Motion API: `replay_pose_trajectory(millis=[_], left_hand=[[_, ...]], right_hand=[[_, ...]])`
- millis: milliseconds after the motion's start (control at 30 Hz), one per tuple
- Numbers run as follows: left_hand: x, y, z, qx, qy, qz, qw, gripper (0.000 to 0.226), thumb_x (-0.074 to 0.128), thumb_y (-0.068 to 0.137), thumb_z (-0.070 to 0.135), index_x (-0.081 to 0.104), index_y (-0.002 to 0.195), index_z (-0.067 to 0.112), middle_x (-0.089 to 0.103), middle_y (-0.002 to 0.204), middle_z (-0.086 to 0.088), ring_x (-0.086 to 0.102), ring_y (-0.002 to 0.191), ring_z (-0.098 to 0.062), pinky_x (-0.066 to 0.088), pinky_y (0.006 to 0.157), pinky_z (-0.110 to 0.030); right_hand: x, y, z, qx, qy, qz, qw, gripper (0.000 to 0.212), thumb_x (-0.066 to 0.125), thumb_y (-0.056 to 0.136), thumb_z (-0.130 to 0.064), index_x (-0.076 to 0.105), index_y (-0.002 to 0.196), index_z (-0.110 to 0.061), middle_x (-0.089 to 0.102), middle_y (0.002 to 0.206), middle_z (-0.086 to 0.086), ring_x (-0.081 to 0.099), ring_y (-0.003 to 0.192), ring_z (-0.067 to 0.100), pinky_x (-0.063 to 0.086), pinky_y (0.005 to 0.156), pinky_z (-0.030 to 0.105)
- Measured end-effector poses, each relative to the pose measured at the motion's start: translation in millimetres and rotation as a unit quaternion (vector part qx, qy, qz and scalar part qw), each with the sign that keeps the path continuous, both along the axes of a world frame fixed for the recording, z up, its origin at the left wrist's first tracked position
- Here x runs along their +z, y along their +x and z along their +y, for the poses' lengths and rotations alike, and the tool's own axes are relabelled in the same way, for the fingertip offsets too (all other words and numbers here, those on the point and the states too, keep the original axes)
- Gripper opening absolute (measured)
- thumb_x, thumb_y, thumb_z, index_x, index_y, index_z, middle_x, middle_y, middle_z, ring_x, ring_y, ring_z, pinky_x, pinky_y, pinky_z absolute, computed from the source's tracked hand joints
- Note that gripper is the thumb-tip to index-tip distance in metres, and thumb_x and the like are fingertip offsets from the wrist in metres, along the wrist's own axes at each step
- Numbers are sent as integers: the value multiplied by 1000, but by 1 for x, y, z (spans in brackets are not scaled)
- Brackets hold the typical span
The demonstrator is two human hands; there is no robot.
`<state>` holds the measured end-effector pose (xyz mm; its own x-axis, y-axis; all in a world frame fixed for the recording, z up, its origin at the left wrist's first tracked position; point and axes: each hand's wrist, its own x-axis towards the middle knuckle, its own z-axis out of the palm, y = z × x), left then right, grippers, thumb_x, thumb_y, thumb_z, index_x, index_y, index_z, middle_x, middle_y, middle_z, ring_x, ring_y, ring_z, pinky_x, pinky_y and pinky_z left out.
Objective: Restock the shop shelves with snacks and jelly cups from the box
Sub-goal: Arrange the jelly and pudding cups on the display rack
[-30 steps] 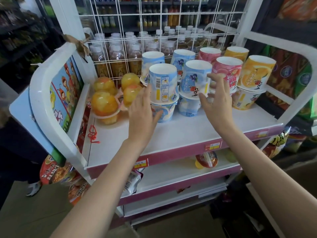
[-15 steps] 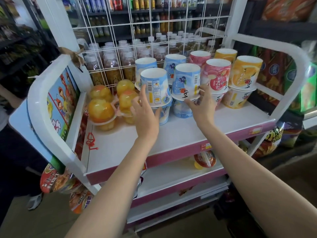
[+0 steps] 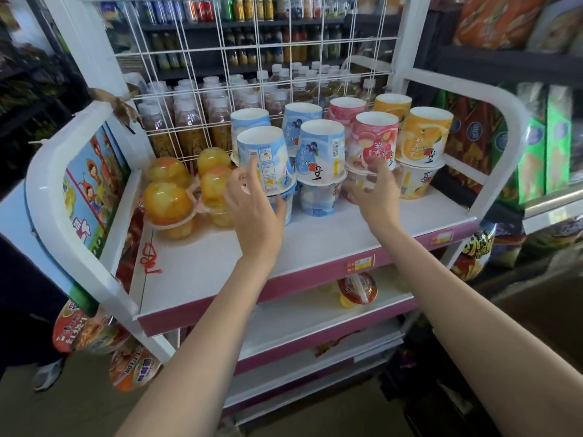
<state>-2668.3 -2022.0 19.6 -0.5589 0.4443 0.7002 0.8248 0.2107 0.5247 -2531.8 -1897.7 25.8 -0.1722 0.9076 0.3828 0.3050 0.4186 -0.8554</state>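
I see a white display rack (image 3: pixel 53 171) with rounded, glossy side rails, a wire grid back (image 3: pixel 220 89) and flat white shelves trimmed in a purple front band; the top shelf (image 3: pixel 220 260) is smooth and matte, with a small tangle of red string (image 3: pixel 150 258) lying near its left edge. Behind the grid stand rows of clear bottles (image 3: pixel 189 121) with white caps and amber liquid. The jelly cups (image 3: pixel 321 165) occupy the rear half of the top shelf: tapered cups in printed sleeves, stacked in pairs with the upper one inverted rim to rim on the lower, so flat white bases face up. They run pale blue at the left, pink in the middle and orange (image 3: pixel 422 143) at the right. To their left sit clear plastic dome cups (image 3: pixel 168 203), glossy and rounded, filled with yellow-orange fruit, also stacked two high. On the shelf below I can make out a single round cup (image 3: pixel 358 290) with a red lid. My left hand (image 3: pixel 255 209) is relaxed and spread, fingertips touching the left blue stack without closing round it. My right hand (image 3: pixel 375 190) is likewise loose, its fingers lightly curved against the lower pink cup (image 3: pixel 359 184), gripping nothing that I can see.
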Motion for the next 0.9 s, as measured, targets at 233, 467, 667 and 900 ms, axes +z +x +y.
replay_pose_trajectory(millis=[233,467,667,900], left_hand=[[-10,47,33,-61,-34,5,998,76,68,79,7,28,143,17,39,132,-22,37,125,-36,35,102,-41],[-27,84,69,-48,-55,-53,996,56,62,81,1,40,132,2,29,140,-23,33,128,-32,28,101,-24],[-23,93,72,-16,-78,-73,994,52,60,82,3,41,131,3,27,142,-18,33,130,-29,33,96,-25],[-24,94,51,-25,-61,-51,997,50,56,82,0,44,131,2,38,135,-18,39,125,-29,32,92,-19]], right_hand=[[3,42,46,-38,-23,-3,999,44,65,86,-17,46,126,-10,58,108,4,54,93,17,48,86,32],[-7,48,73,26,10,-1,1000,36,65,86,-15,54,120,-12,60,96,-1,54,80,11,40,70,12],[-12,47,75,43,-2,4,999,39,65,84,-9,52,121,-9,61,105,6,57,90,18,49,84,32],[-11,57,73,74,10,-24,997,39,67,83,-12,53,119,-9,59,111,8,57,101,24,49,90,42]])
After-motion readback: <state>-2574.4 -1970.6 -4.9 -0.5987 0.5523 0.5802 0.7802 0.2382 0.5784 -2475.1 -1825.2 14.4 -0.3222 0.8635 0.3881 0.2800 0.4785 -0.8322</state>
